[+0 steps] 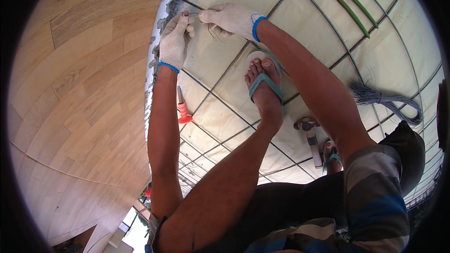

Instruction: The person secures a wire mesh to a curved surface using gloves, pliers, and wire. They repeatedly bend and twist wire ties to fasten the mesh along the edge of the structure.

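While both gloved hands meet at the far edge of the rebar grid, the left hand and the right hand each pinch an end of one thin tie wire, fingers closed on it, the two hands just apart with the wire looping down between them onto a bar crossing beside the wooden formwork wall on the left. Two white knit gloves with blue cuffs are in view. One foot in a teal flip-flop stands on the grid near the right forearm; a second sandalled foot shows nearer, to the right. One red-handled tool lies by the left forearm, one hammer lies right of the leg, one bundle of grey tie wires lies further right, and one green-handled cutter lies at the far right
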`<state>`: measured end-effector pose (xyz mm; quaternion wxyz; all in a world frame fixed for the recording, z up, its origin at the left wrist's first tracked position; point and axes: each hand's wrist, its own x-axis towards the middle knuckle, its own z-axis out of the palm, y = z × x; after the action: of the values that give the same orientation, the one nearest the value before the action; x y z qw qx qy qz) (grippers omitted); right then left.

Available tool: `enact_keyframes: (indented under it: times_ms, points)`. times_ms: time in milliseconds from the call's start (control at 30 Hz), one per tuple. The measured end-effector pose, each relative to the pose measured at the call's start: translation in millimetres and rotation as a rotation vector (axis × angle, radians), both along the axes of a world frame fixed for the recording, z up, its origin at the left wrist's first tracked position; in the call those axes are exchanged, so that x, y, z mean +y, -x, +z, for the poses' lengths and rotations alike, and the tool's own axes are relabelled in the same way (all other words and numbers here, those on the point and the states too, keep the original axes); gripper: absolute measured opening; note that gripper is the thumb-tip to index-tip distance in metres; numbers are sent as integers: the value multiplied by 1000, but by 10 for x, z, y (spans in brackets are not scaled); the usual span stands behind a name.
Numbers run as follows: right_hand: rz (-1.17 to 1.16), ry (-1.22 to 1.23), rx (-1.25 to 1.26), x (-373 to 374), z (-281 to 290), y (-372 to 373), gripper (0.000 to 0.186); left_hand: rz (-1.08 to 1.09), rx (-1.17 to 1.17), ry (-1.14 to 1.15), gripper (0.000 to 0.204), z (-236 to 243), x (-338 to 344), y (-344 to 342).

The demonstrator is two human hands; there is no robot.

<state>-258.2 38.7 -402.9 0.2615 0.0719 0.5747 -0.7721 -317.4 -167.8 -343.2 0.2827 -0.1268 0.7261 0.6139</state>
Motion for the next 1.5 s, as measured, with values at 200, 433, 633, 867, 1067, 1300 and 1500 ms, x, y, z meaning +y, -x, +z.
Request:
enact_keyframes:
  times_ms: [200,433,633,867,1067,1300,1500]
  points:
    - [20,289,-111,172,56,-35,42,-105,99,144,32,59,175,-6]
    - [283,559,-174,206,2,-96,33,-191,155,97,38,8,115,29]
    - [-314,554,-323,-38,-240,112,30,-90,245,324,64,-27,147,-40]
    - [-488,-391,-18,-267,-238,479,37,-160,212,393,78,-36,140,-137]
    - [-365,-907,210,-346,-203,644,27,-114,194,387,78,-91,16,-139]
    - [-330,-886,203,-242,-262,908,42,-89,193,381,79,-108,38,-119]
    - [-58,-1043,422,-156,-446,1275,41,-35,210,349,80,-167,-43,10]
